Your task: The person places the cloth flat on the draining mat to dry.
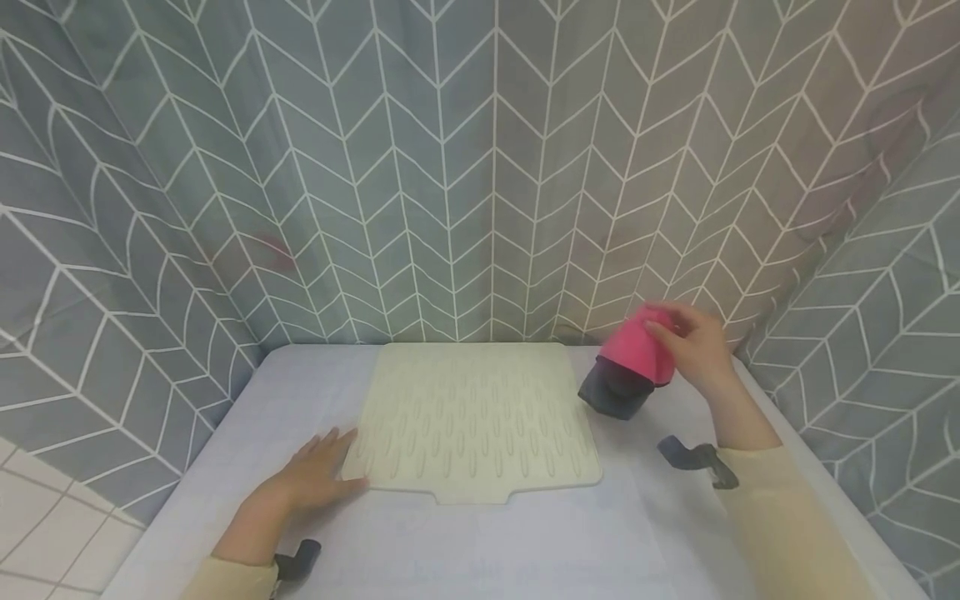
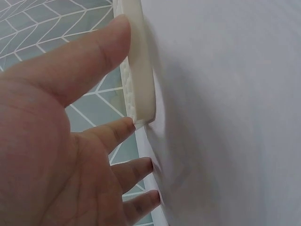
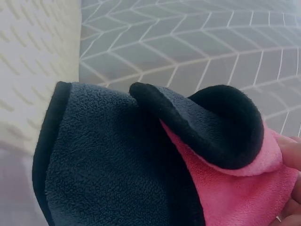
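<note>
My right hand (image 1: 693, 346) pinches a pink and dark grey cloth (image 1: 637, 346) above the table's right side. In the right wrist view the cloth (image 3: 113, 150) hangs folded, grey plush face and black hem showing, its pink side (image 3: 244, 188) between thumb and fingers. A cream mat (image 1: 472, 417) with rows of raised oblong ridges and a tab on its near edge lies flat at the table's middle. My left hand (image 1: 311, 475) rests at its near left corner with fingers spread. In the left wrist view the thumb touches the mat's edge (image 2: 143, 84), the fingertips on the white cover.
A white-covered table (image 1: 525, 550) bears everything. Grey curtains (image 1: 465, 167) with white chevron lines stand behind it and at both sides. Pale floor tiles (image 1: 45, 525) show at the lower left. Each wrist wears a dark strap mount (image 1: 300, 560).
</note>
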Demonstrator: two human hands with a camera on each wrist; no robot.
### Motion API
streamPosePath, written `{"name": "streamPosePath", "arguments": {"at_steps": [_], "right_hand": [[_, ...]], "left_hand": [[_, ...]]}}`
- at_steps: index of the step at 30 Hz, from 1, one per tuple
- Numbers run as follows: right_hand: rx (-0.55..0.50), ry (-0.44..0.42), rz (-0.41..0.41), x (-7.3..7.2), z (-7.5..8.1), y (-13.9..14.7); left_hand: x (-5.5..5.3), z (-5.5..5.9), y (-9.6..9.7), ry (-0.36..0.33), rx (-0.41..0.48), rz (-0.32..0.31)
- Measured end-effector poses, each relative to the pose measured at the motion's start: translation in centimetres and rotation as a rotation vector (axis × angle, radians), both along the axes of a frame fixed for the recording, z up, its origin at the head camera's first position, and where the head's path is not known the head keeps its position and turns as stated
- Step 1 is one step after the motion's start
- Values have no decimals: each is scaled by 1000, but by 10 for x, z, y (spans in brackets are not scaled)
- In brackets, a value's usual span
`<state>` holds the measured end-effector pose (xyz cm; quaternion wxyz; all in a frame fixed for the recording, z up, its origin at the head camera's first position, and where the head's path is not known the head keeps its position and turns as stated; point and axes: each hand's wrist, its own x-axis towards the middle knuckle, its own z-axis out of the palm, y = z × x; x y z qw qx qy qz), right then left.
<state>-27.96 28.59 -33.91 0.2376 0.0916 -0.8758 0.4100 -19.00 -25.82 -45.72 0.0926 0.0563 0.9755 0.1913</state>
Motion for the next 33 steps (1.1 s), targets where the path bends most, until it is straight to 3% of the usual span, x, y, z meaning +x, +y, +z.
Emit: {"name": "streamPosePath", "arguments": {"at_steps": [14, 18, 25, 27, 33], "right_hand": [[-65, -24, 124, -12, 19, -46], [-103, -36, 192, -20, 22, -58], [-160, -108, 383, -38, 27, -78], [-161, -137, 412, -41, 28, -85], [-121, -121, 457, -50, 29, -111]], "left_hand": [[4, 2, 0, 1, -7, 6], [2, 1, 1, -2, -10, 2], [1, 1, 3, -4, -4, 14], [2, 2, 3, -2, -1, 14], [2, 1, 3, 5, -5, 11]]}}
